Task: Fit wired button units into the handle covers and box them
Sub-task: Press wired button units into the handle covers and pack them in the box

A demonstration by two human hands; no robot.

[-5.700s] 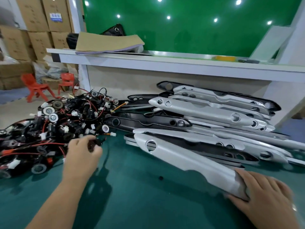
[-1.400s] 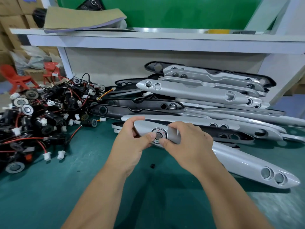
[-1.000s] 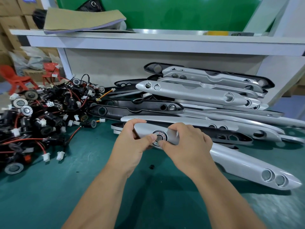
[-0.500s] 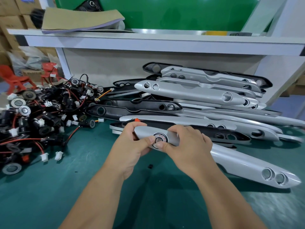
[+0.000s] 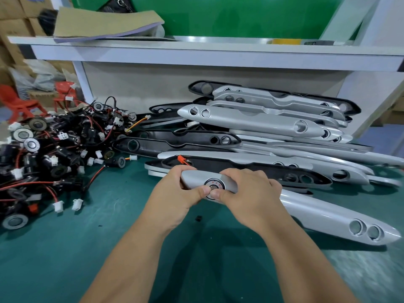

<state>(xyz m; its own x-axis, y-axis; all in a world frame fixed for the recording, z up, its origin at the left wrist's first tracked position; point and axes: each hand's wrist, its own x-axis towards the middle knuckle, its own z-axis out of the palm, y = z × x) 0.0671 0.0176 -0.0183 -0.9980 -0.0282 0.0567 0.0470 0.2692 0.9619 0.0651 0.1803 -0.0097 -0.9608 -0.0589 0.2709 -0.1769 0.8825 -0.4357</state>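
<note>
A long silver handle cover (image 5: 323, 215) lies slantwise over the green table, its left end lifted in both hands. My left hand (image 5: 175, 195) grips that end, thumb against the round button unit (image 5: 214, 184) seated in the cover's single hole. My right hand (image 5: 251, 193) curls over the cover just right of the button, its thumb also pressing the button's lower rim. A red connector (image 5: 181, 159) sticks out behind the cover's left tip. Two empty holes show at the cover's far right end.
A tangled heap of black wired button units (image 5: 54, 154) with red wires fills the left of the table (image 5: 65, 259). Silver and black handle covers (image 5: 262, 123) are stacked behind my hands, under a white shelf (image 5: 218, 55). A small black bit (image 5: 198, 218) lies below my hands.
Since the earliest frame my left hand brought a button unit from the heap and it now sits in the cover's hole. Over the last second both thumbs stay pressed on it, hands nearly still.
</note>
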